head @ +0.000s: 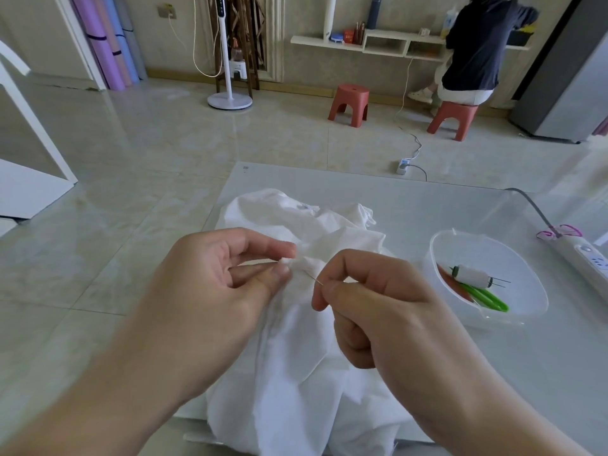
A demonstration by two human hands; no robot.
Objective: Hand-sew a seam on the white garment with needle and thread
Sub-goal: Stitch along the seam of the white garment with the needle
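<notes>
Needle [315, 279] pinched by right hand [378, 311], left hand [214, 291] pinching white garment [296, 340]

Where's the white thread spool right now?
Head view, right side: the white thread spool lies in the clear plastic bowl on the table, beside green-handled scissors, right of the right hand.

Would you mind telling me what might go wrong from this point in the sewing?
1. The needle, pinched by the right hand, points toward the left hand, whose fingertips pinch the white garment close by; a quick push might prick them.
2. The right hand's grip is only at the needle's end, so it could slip.
3. The garment lies bunched, so a stitch may catch an extra layer.
</notes>
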